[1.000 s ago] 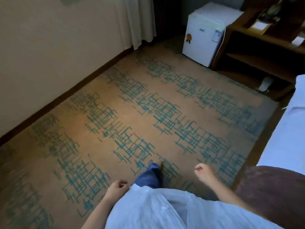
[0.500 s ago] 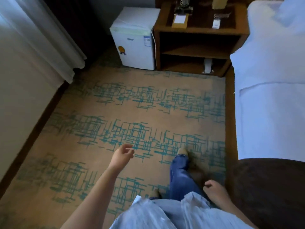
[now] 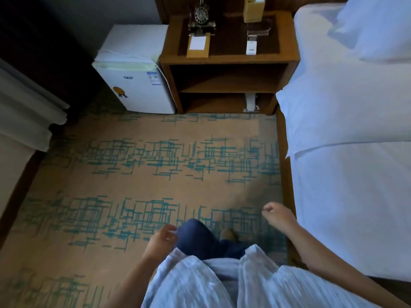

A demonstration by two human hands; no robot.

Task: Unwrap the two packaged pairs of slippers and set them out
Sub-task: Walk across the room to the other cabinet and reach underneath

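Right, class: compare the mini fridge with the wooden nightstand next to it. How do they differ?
The mini fridge is white and closed, with a bare top; the nightstand is brown wood with open shelves. The nightstand top carries a phone, a notepad and a remote. Both stand side by side on the patterned carpet, against the wall.

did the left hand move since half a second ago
Yes. The left hand has dropped back from out over the carpet to beside the blue-jeaned knee, nearer the body. It is empty, fingers loosely curled.
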